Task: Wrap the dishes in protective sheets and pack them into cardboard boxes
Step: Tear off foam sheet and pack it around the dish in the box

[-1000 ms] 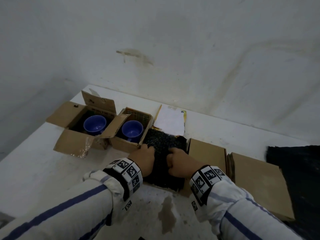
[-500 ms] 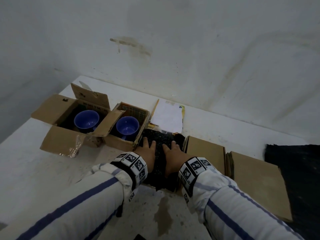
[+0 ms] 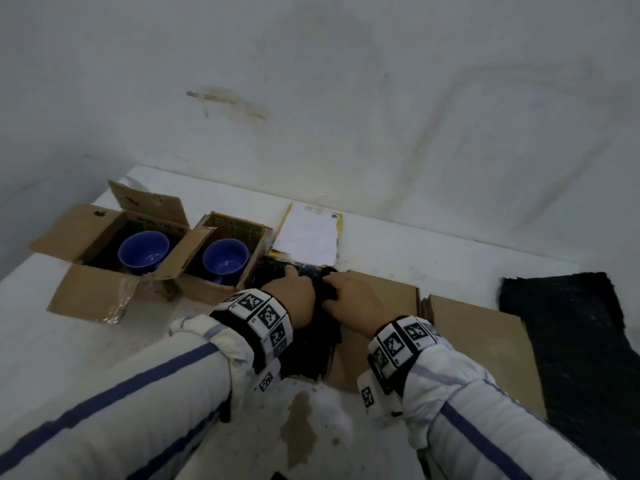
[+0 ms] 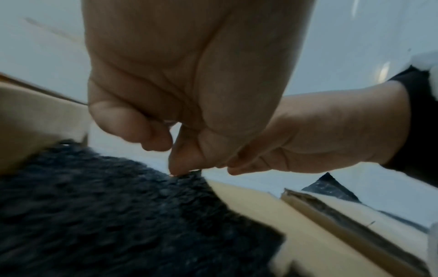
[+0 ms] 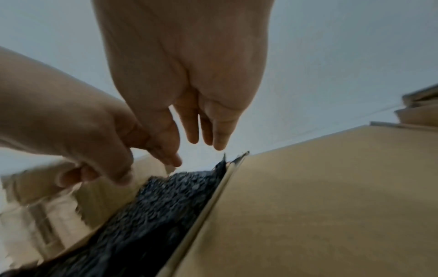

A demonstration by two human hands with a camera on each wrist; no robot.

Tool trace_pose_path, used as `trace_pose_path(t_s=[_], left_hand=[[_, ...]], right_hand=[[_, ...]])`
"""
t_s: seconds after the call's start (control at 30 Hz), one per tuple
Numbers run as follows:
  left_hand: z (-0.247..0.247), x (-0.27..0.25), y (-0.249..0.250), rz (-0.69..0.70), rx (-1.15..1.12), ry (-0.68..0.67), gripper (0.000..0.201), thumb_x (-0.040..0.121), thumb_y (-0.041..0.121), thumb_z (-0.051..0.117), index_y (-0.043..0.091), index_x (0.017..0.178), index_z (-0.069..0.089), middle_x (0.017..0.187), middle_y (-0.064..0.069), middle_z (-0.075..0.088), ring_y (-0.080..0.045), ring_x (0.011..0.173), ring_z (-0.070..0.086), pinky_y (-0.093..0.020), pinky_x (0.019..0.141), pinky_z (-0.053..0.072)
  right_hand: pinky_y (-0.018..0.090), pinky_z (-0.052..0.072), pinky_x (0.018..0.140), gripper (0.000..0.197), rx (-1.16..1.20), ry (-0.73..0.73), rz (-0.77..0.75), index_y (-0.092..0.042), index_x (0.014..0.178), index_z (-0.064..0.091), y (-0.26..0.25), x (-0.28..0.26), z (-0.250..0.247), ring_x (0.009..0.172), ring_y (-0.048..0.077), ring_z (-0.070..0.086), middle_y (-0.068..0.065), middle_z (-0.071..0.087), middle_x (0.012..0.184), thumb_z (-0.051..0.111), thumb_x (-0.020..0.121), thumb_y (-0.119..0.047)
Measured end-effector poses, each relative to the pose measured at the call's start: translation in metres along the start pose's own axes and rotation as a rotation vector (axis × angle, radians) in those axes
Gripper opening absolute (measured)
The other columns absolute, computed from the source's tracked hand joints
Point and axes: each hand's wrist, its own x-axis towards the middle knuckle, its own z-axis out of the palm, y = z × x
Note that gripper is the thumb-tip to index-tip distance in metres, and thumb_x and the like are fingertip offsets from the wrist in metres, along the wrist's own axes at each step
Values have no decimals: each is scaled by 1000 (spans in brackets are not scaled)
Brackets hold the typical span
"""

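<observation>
White table (image 3: 69,341), hands hiding black sheet (image 3: 311,355)

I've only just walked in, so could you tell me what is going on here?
A person is packing dishes. Both hands, left hand and right hand, are on a black padded sheet beside flattened cardboard; whether they grip it is unclear. Two open cardboard boxes each already hold a blue bowl.
</observation>
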Motion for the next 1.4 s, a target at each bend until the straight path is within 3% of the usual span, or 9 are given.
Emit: trace_pose_path(t_s=[0.23, 0.3, 0.47, 0.63, 0.77, 1.1, 1.23, 1.33, 1.4], left_hand=[[0, 15, 126, 350, -150, 198, 18, 87, 6, 43, 7, 91, 61, 99, -10, 64, -24, 90, 62, -33, 73, 47], [5, 22, 169, 381, -155, 178, 16, 90, 10, 43, 8, 94, 58, 103, -9, 62, -24, 91, 61, -28, 69, 42], [22, 38, 266, 414, -204, 159, 43, 89, 16, 46, 18, 132, 50, 134, -8, 47, -28, 120, 48, -38, 99, 43], [36, 52, 333, 461, -61, 230, 39, 89, 21, 44, 23, 126, 56, 131, -8, 48, -31, 117, 43, -42, 97, 42], [52, 63, 357, 419, -32, 250, 46, 86, 25, 50, 24, 132, 52, 145, -2, 36, -26, 131, 32, -37, 108, 31], [57, 69, 362, 381, -62, 284, 43, 88, 28, 50, 26, 131, 52, 147, 0, 34, -24, 134, 29, -36, 110, 26], [51, 68, 360, 309, -136, 349, 39, 93, 47, 43, 18, 110, 62, 121, -9, 54, -29, 116, 46, -38, 98, 40], [45, 64, 359, 295, -179, 325, 65, 90, 67, 30, 10, 79, 59, 94, -14, 63, -31, 93, 59, -40, 84, 48], [40, 59, 359, 352, -365, 216, 74, 84, 76, 28, 11, 85, 64, 90, -11, 67, -27, 87, 63, -40, 83, 51]], right_hand=[[20, 36, 91, 29, 118, 292, 140, -11, 116, 64, 89, -58, -43, 113, 22, 54, 10, 58, 123, 48, 93, -12], [19, 36, 89, 26, 131, 360, 204, -10, 112, 66, 127, -82, -57, 111, 21, 55, 9, 60, 119, 49, 92, -11], [18, 37, 86, 26, 147, 455, 428, -10, 109, 67, 227, -140, -81, 107, 20, 57, 8, 60, 115, 50, 90, -9], [35, 39, 105, 42, -47, 182, 588, -14, 129, 54, 306, -172, -74, 125, 31, 43, 11, 42, 136, 56, 87, -20], [39, 37, 103, 57, -192, 112, 538, -18, 133, 44, 328, -174, -59, 129, 28, 34, 7, 33, 141, 59, 85, -44], [37, 43, 93, 26, -200, 220, 469, -19, 112, 62, 344, -169, -56, 117, 28, 39, 7, 43, 126, 48, 93, -31], [33, 43, 94, 16, 38, 396, 482, -18, 93, 71, 349, -173, -79, 111, 29, 46, 7, 50, 114, 63, 84, -29], [37, 45, 92, 12, 130, 564, 413, -16, 83, 73, 342, -175, -96, 104, 28, 51, 7, 55, 104, 66, 79, -25], [40, 46, 88, 14, 174, 625, 344, -13, 78, 73, 332, -173, -103, 100, 28, 54, 5, 56, 98, 65, 77, -25]])
